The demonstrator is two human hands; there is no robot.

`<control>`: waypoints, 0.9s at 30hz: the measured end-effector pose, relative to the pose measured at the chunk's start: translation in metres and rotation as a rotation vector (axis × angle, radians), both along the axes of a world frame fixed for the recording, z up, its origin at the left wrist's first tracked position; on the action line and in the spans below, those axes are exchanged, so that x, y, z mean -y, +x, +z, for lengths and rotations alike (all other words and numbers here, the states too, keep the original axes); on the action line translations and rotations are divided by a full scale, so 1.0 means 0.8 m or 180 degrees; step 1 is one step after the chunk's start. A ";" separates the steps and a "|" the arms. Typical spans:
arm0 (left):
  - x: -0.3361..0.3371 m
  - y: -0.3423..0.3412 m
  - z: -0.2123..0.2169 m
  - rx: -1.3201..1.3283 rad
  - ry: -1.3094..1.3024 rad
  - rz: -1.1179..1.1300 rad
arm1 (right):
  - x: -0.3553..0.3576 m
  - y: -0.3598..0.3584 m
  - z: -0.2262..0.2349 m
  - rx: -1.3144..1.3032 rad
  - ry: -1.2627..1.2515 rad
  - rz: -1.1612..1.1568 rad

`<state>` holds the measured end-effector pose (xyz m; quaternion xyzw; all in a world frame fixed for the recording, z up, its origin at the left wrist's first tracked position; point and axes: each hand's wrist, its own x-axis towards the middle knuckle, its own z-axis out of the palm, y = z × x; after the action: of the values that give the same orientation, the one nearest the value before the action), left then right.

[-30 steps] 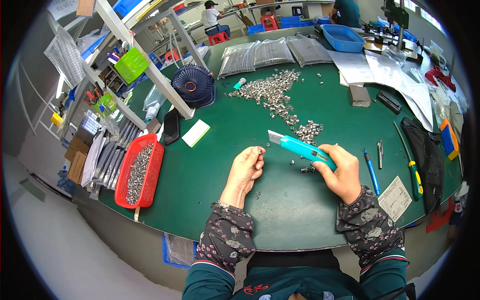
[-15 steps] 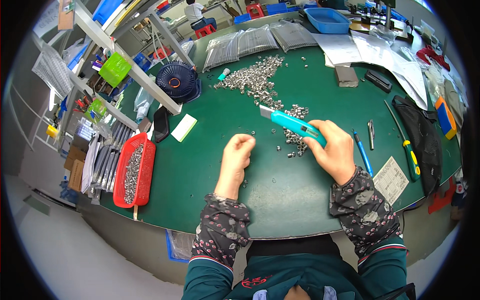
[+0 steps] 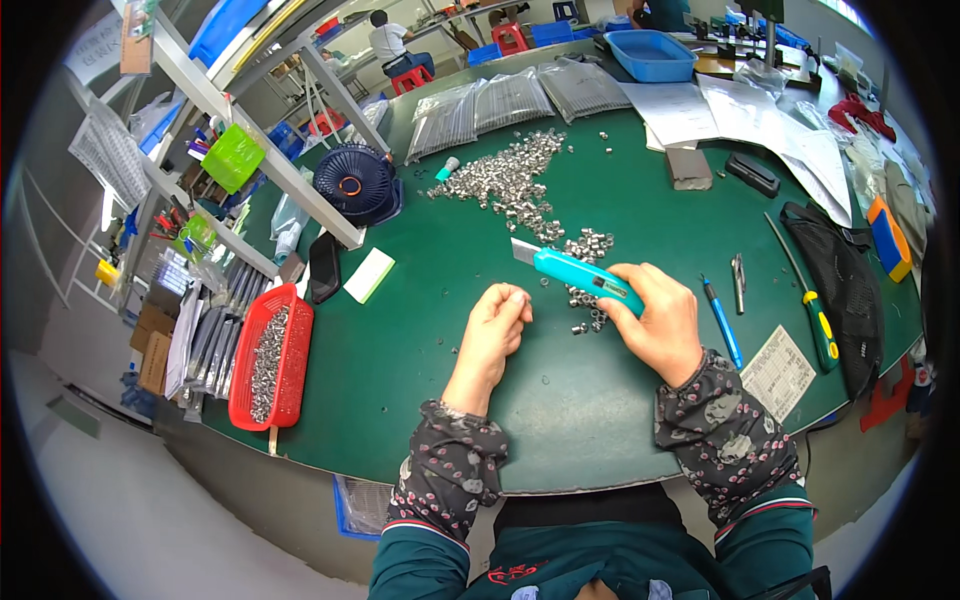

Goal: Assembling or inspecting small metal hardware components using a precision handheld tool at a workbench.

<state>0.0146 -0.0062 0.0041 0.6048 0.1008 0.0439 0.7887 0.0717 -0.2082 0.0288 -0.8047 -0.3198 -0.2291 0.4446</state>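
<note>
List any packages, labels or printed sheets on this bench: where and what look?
Clear plastic bags: far edge, three flat packs of grey parts.
Printed slip: near right edge, white, slanted rectangle.
White card: left, beside a black fan.
White sheets: far right, overlapping.
Cardboard boxes: left floor, brown.

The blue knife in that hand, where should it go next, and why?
Probably a small move left, bringing the knife's blade to the left hand. The right hand holds the knife with its blade out, and the left fingers seem to pinch something tiny.
</note>
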 end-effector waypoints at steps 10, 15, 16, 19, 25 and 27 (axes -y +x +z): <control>-0.038 -0.009 -0.001 0.0335 -0.1280 0.0145 | -0.006 -0.003 -0.007 -0.0157 -0.0201 0.0338; -0.039 -0.006 -0.003 0.0357 -0.1202 0.0426 | -0.009 -0.006 -0.007 -0.0298 -0.0209 0.0487; -0.040 -0.006 -0.004 0.0365 -0.1202 0.0431 | -0.008 -0.007 -0.006 -0.0341 -0.0266 0.0525; -0.039 -0.006 -0.003 0.0390 -0.1113 0.0361 | -0.008 -0.007 -0.007 -0.0449 -0.0333 0.0587; -0.036 -0.005 0.000 0.0434 -0.1015 0.0335 | -0.007 -0.005 -0.009 -0.0662 -0.0389 0.0700; -0.034 -0.007 0.002 0.0398 -0.0869 0.0314 | -0.007 -0.005 -0.009 -0.0728 -0.0377 0.0745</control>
<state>0.0093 0.0211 0.0054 0.4823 0.0861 0.1061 0.8653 0.0678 -0.2026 0.0219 -0.8076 -0.3715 -0.0635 0.4535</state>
